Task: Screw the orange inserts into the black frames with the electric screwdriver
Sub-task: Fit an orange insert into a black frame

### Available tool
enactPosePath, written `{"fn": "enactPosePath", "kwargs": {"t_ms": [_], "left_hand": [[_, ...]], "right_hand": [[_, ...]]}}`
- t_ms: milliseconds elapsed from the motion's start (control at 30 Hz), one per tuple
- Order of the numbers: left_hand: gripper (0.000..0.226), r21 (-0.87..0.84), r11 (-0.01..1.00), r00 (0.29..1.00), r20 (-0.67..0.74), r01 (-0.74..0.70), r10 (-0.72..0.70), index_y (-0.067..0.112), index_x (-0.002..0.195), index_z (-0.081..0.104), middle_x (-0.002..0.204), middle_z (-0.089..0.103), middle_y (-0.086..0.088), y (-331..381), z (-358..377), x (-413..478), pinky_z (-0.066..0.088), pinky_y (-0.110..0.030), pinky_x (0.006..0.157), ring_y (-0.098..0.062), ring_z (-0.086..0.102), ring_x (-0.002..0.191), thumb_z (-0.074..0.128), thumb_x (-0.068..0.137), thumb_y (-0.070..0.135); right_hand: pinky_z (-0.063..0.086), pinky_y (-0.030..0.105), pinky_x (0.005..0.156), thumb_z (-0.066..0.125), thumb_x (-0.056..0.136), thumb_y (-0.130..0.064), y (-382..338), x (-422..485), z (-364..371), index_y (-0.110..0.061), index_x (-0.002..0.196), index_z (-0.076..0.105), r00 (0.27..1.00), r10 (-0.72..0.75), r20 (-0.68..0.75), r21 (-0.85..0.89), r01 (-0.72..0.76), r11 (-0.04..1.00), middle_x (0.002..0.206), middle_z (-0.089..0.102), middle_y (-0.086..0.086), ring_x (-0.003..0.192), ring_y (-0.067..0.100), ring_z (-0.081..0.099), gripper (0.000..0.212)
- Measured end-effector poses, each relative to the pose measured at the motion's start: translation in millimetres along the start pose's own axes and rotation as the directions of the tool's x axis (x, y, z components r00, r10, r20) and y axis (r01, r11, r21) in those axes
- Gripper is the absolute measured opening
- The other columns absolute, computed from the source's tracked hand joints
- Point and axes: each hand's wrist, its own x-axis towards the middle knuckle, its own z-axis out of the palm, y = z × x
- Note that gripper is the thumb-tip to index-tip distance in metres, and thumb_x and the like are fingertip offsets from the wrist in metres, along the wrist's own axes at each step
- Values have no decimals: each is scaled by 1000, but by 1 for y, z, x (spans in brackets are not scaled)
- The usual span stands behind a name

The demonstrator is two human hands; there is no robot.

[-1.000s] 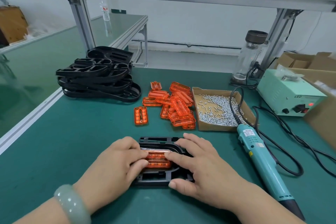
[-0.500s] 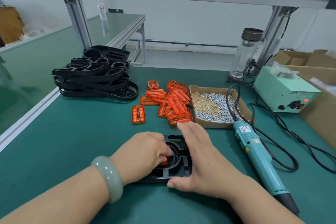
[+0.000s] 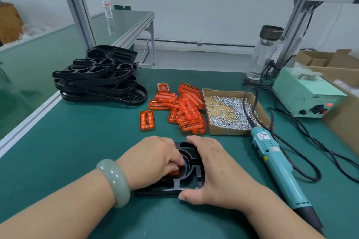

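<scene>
Misalignment is the main risk: the left hand curls its fingers over one orange insert and presses it into the black frame, and if the piece seats crooked the screw holes probably will not line up. The right hand clasps the frame's right side between thumb and fingers; a slack hold could let it skate on the desk. The electric screwdriver lies untouched just right of that hand, its cord draped across the box of screws, so a hasty grab may spill some. The frame lies flat near the desk's front edge, glossy black with curved ribs and open pockets. The insert, translucent orange, is mostly hidden.
</scene>
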Motion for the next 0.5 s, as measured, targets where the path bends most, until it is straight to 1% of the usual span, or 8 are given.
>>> {"fn": "enactPosePath", "kwargs": {"t_ms": [67,133,200,300,367,433,500], "left_hand": [[18,9,998,998,-13,59,-59,28,102,69,89,60,13,-1,0,2,43,-18,80,-6,55,81,67,85,30],[14,30,994,994,-23,105,-105,26,94,69,81,53,14,-2,-1,2,41,-19,77,-7,53,79,67,84,36],[16,93,992,996,9,86,-87,25,94,69,85,52,12,-3,0,1,40,-21,78,-11,55,86,62,87,38],[21,263,964,997,51,37,-52,24,96,64,95,57,6,2,2,3,38,-25,78,-16,56,91,52,91,40],[20,316,948,998,35,45,-59,25,94,62,96,58,6,3,2,5,42,-29,78,-17,57,91,51,89,40],[16,262,963,997,5,69,-73,27,91,64,90,62,9,2,-3,5,47,-31,78,-14,58,86,54,84,37],[11,175,980,996,-22,92,-90,28,86,67,81,63,11,-2,-9,4,49,-27,74,-8,58,77,58,81,34]], "right_hand": [[8,3,103,77,59,-64,1,-1,0,-23,150,17,1000,6,7,14,-6,1000,143,30,-11,134,3,17,116],[5,-1,100,79,58,-63,2,-2,0,-24,150,16,1000,17,9,33,-17,999,144,29,-11,134,1,16,117],[6,-1,100,79,57,-63,2,-1,-1,-26,150,16,1000,25,6,47,-25,999,145,28,-12,135,-1,16,119],[14,8,107,80,56,-63,1,1,-2,-25,151,15,999,31,19,47,-31,998,147,29,-11,136,1,18,121],[16,11,109,80,55,-64,1,1,-2,-26,151,15,999,33,23,51,-34,998,148,28,-11,137,2,18,122],[14,12,108,78,56,-65,1,0,-2,-27,151,13,999,34,24,35,-35,999,149,25,-12,138,3,15,121],[14,12,108,76,57,-67,2,-2,-1,-29,150,14,1000,26,15,2,-26,1000,150,23,-14,139,5,15,118]]}}
